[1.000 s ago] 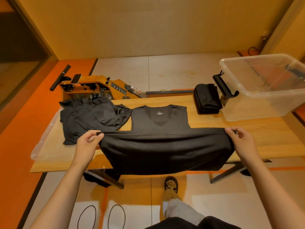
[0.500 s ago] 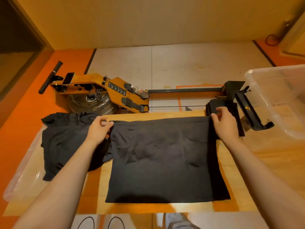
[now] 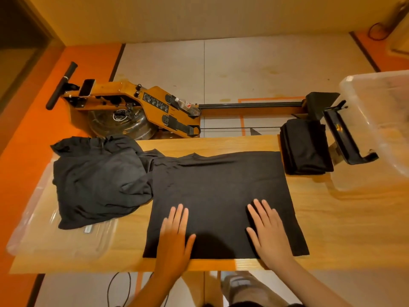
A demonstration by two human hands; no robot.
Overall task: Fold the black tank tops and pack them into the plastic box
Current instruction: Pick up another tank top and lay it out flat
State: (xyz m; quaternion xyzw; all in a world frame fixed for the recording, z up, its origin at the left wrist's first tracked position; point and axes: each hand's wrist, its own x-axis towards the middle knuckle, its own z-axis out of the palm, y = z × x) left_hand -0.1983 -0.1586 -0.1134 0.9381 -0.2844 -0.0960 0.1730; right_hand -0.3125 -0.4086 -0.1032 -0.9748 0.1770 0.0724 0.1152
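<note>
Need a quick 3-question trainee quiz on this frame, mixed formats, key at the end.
1. True or false: the left hand and right hand lie flat on the spread tank top.
2. The folded stack sits: A) on the table beside the plastic box; B) inside that box; C) on the floor.
3. Fill in: the unfolded pile lies on the spread tank top's ____ side.
Key: 1 true; 2 A; 3 left.

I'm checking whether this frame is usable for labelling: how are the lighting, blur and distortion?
Head view: warm yellow-orange light tints everything, and the spread tank top reads nearly flat black with few creases showing; in the same head view the left hand and right hand are slightly motion-blurred; wide-angle stretch leaves the plastic box soft at the right border.
</note>
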